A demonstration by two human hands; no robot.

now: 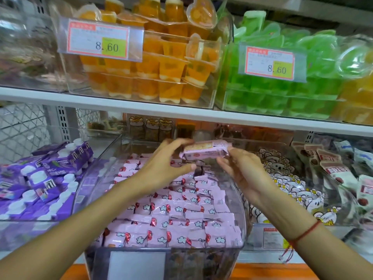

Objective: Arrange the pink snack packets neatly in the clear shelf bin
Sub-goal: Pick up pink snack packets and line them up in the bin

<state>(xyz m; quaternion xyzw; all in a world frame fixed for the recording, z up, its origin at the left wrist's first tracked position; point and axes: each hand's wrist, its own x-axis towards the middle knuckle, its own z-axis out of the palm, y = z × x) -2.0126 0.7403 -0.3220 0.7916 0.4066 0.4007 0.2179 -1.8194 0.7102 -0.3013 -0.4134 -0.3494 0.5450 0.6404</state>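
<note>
Pink snack packets (171, 215): rows filling the clear shelf bin (241, 199) on the lower shelf, most lying flat. One pink packet (205, 150): raised above the bin's rear half, back face up. Right hand (240, 168): grips the packet's right end. Left hand (167, 164): fingers spread, tips apparently touching the left end; blurred. Neighbours: purple pouches (46, 178) left, orange jelly cups (145, 63) on the shelf above.
</note>
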